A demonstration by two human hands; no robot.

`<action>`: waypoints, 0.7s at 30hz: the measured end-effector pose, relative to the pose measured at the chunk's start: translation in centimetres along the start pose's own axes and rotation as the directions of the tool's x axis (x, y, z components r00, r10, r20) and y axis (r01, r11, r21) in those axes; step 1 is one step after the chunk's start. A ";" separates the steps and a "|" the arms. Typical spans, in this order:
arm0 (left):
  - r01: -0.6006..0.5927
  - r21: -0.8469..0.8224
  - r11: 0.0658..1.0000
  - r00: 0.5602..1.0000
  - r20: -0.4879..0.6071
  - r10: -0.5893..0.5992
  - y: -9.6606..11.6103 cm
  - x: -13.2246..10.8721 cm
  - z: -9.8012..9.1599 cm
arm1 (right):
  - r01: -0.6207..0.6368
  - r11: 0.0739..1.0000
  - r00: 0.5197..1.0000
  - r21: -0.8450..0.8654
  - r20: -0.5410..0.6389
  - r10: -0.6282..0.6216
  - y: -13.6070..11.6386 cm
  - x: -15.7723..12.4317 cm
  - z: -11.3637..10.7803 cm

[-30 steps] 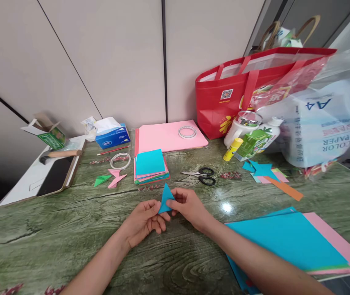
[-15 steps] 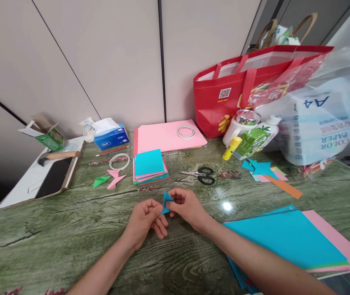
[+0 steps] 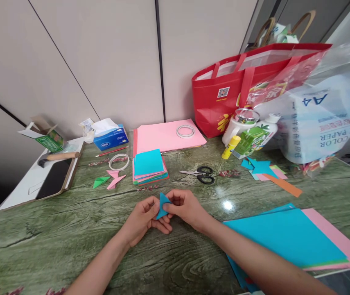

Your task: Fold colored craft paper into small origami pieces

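Observation:
A small piece of folded blue paper, shaped like a triangle with a point at the top, is held above the table. My right hand pinches its right side between thumb and fingers. On the opposite edge, my left hand grips it with the thumb in front, and its lower fingers curl behind and below. Just beyond the hands lies a stack of square coloured papers, blue on top. Scissors with black handles rest to the right of that stack.
Left of the stack are a tape roll, a pink folded paper and a green one. Blue sheets lie under my right forearm. A glue stick and red bag stand at back right.
The blue paper has turned and moved slightly left, showing more of its flat face. Both hands still hold it, and the left fingers have shifted in closer beneath it.

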State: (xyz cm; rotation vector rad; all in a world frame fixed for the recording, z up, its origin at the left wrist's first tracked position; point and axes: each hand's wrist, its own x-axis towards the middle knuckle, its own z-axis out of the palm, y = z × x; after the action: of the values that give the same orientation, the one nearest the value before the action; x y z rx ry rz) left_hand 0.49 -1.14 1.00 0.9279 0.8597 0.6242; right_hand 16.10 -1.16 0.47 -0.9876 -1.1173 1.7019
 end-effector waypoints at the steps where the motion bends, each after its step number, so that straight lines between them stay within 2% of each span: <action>1: 0.002 0.002 1.000 1.000 -0.003 -0.002 0.0 0.0 -0.1 | 0.004 1.000 1.000 0.005 0.004 -0.004 0.0 0.0 0.0; 11: -0.014 0.027 1.000 1.000 0.001 0.014 -0.1 0.0 0.1 | -0.005 0.998 1.000 -0.063 -0.004 0.005 0.4 0.1 -0.1; 21: -0.070 0.086 0.994 0.997 -0.039 0.073 0.0 0.2 -0.2 | 0.018 0.994 0.994 -0.107 0.111 -0.006 -0.5 -0.1 -0.7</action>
State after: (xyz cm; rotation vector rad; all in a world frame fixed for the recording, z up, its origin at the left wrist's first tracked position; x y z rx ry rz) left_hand 0.38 -0.92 0.88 1.0288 0.8987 0.6752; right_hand 16.86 -0.97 0.78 -0.9602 -1.2965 1.7187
